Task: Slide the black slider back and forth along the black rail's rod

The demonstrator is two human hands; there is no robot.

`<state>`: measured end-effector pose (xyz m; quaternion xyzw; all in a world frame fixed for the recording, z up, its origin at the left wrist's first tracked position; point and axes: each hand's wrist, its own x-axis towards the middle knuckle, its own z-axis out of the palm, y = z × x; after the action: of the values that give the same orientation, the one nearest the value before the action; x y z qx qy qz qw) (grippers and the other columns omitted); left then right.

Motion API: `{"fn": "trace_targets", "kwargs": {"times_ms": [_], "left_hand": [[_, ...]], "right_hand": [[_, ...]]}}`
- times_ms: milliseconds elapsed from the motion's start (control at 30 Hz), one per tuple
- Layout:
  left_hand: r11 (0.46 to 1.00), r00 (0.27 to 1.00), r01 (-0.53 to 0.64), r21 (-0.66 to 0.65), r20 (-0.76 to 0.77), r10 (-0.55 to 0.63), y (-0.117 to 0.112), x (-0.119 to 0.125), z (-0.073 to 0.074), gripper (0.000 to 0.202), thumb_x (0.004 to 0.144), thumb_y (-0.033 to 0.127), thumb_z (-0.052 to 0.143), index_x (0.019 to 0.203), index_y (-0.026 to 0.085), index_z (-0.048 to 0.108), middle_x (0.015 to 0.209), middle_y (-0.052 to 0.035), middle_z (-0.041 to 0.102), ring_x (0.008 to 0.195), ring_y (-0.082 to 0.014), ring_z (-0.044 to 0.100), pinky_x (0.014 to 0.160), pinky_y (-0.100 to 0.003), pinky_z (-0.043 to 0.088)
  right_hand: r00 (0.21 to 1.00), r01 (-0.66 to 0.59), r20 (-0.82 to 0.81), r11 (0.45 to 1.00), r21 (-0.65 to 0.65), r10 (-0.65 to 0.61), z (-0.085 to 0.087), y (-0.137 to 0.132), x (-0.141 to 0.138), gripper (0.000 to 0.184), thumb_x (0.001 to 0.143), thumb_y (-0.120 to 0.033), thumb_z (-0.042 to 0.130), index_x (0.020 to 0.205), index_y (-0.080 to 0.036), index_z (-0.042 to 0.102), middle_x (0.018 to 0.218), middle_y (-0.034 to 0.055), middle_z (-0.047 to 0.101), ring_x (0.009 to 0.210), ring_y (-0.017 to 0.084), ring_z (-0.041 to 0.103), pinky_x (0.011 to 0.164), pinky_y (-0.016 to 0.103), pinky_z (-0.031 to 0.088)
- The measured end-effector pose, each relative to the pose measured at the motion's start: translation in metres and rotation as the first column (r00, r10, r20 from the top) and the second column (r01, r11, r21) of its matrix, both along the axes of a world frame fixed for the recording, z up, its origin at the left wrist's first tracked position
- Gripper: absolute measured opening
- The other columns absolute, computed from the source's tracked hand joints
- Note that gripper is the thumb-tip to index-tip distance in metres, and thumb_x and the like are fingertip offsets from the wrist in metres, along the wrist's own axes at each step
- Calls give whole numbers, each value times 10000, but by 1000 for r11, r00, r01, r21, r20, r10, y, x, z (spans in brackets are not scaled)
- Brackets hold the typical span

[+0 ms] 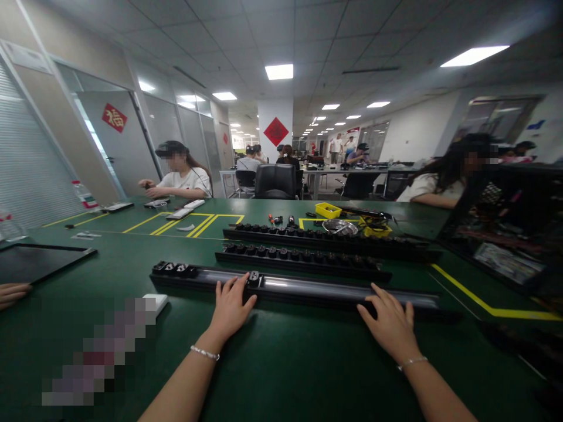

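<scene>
A long black rail (308, 287) with a shiny metal channel lies across the green table (281, 363) just in front of me. A few black socket modules (173, 269) sit in its left end, and one single module (254, 277) sits near the middle. My left hand (229, 308) rests on the rail's near edge, fingers spread, fingertips beside that single module. My right hand (389, 321) lies on the rail further right, fingers apart and curved over its edge. Neither hand holds anything loose.
Two more black rails (303, 258) (325, 239) filled with modules lie behind. A yellow bin (328, 209), a metal bowl (339, 227) and screwdrivers (273, 219) sit beyond. A black tray (35, 261) is at left, another person's hand (12, 293) at the left edge. Seated people work across the table.
</scene>
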<state>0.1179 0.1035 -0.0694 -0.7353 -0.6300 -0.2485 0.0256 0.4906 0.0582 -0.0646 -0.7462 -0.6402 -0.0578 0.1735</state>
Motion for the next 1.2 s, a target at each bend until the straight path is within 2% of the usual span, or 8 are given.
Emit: {"fn": "trace_targets", "kwargs": {"times_ms": [367,667,1200], "left_hand": [[1000,1000,2,-2,15,-2,0,0,-1,532,803,382,442,1306,230,360,1242,-81,522,1208,-245,364,1041,-554,109],[1000,1000,17,4,-10,-17,-1,0,0,465,809,368,432,1248,214,426,1254,-73,520,1203,-257,368,1040,-565,87],[1000,1000,20,8,-18,-20,-1,0,0,446,811,371,438,1235,234,444,1244,-58,531,1202,-253,371,1037,-563,97]], "right_hand": [[1000,-1,-17,999,-53,0,2,-1,1,477,802,-559,290,986,-243,597,1351,58,402,1249,265,306,1018,592,73],[999,-2,-35,999,-49,1,4,-3,-1,462,804,-548,289,978,-245,592,1352,48,403,1251,257,305,1019,584,63],[1000,-8,-22,999,-32,7,4,-3,0,449,802,-543,300,966,-247,594,1347,50,410,1243,256,315,1014,586,72]]}}
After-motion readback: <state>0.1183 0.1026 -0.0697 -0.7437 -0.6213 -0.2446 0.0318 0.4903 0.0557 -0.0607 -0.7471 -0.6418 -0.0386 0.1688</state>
